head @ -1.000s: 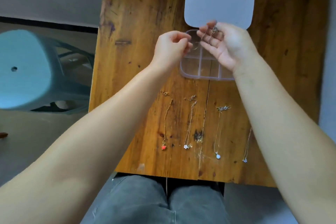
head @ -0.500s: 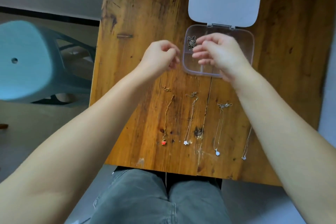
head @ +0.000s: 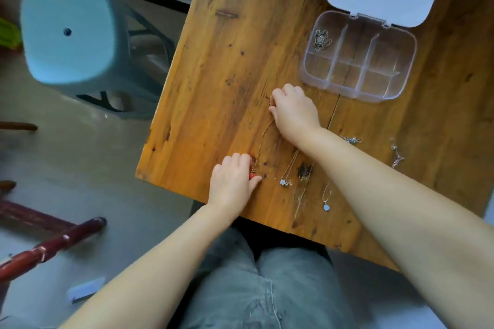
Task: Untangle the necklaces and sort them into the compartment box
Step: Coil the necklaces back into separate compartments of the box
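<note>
A pale blue plastic stool (head: 66, 32) with a round hole in its seat stands on the floor left of the worn, knotted wooden surface (head: 227, 67); near the front edge the left hand (head: 232, 184) pinches the red pendant end of a thin gold necklace (head: 263, 136), while the right hand (head: 292, 109) pinches its clasp end; three more fine chains lie to the right, partly crossed by the right forearm; farther back sits the clear compartment box (head: 358, 56), lid open, one dark bundled necklace (head: 322, 39) in its far-left cell.
</note>
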Motion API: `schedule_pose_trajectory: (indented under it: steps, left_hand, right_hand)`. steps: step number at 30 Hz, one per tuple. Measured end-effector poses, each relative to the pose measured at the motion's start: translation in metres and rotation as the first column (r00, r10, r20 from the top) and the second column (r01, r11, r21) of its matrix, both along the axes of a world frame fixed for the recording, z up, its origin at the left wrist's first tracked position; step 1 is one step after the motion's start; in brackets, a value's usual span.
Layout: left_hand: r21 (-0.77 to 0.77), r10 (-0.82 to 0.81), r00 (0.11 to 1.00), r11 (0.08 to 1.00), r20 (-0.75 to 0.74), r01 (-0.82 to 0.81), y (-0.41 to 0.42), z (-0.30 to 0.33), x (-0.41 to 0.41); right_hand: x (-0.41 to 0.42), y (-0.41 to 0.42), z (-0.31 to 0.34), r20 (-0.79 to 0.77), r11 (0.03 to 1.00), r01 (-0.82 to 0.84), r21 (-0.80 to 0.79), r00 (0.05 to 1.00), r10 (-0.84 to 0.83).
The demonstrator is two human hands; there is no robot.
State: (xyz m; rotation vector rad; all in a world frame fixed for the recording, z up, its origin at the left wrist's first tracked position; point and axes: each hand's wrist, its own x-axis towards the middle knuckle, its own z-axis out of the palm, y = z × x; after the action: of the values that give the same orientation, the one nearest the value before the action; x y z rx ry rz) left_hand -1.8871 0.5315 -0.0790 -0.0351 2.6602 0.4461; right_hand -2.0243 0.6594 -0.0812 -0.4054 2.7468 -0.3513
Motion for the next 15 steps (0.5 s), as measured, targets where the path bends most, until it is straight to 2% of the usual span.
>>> schedule_pose_trajectory:
  steps: [2, 4, 6, 7, 8, 10, 12, 13, 15]
  left_hand:
    - [0.035, -0.028, 0.998, 0.999, -0.055, 0.03, 0.0, -0.001, -0.001]
    - [0.066, -0.057, 0.996, 0.996, -0.068, 0.062, -0.003, 0.001, 0.0]
    - [0.123, -0.04, 0.998, 0.991, -0.054, 0.047, -0.006, 0.004, -0.002]
    - [0.175, -0.014, 0.999, 0.984, -0.048, 0.022, -0.005, 0.008, -0.005]
    - [0.238, 0.014, 0.999, 0.971, -0.045, -0.003, -0.002, 0.012, -0.011]
    - [0.372, 0.075, 0.996, 0.927, -0.045, -0.052, 0.008, 0.023, -0.03]
    - [0.495, 0.147, 0.988, 0.862, -0.043, -0.107, 0.024, 0.036, -0.055]
    - [0.55, 0.184, 0.982, 0.825, -0.047, -0.129, 0.033, 0.042, -0.069]
    - [0.654, 0.248, 0.968, 0.739, -0.043, -0.16, 0.052, 0.054, -0.1]
  right_hand:
    - [0.001, 0.003, 0.001, 0.034, 0.999, -0.011, -0.03, 0.999, 0.012]
    - [0.003, 0.006, 0.006, 0.127, 0.984, 0.099, -0.151, 0.989, -0.08]
    - [0.005, 0.013, 0.016, 0.272, 0.902, 0.293, -0.316, 0.939, -0.21]
    - [0.006, 0.017, 0.022, 0.365, 0.82, 0.407, -0.402, 0.893, -0.265]
    - [0.006, 0.023, 0.029, 0.483, 0.687, 0.536, -0.491, 0.824, -0.298]
    - [0.004, 0.036, 0.047, 0.728, 0.281, 0.76, -0.587, 0.647, -0.23]
    - [-0.004, 0.055, 0.066, 0.822, -0.079, 0.819, -0.568, 0.559, -0.108]
    - [-0.009, 0.067, 0.075, 0.833, -0.201, 0.81, -0.551, 0.546, -0.087]
    - [-0.025, 0.089, 0.091, 0.835, -0.349, 0.765, -0.541, 0.539, -0.112]
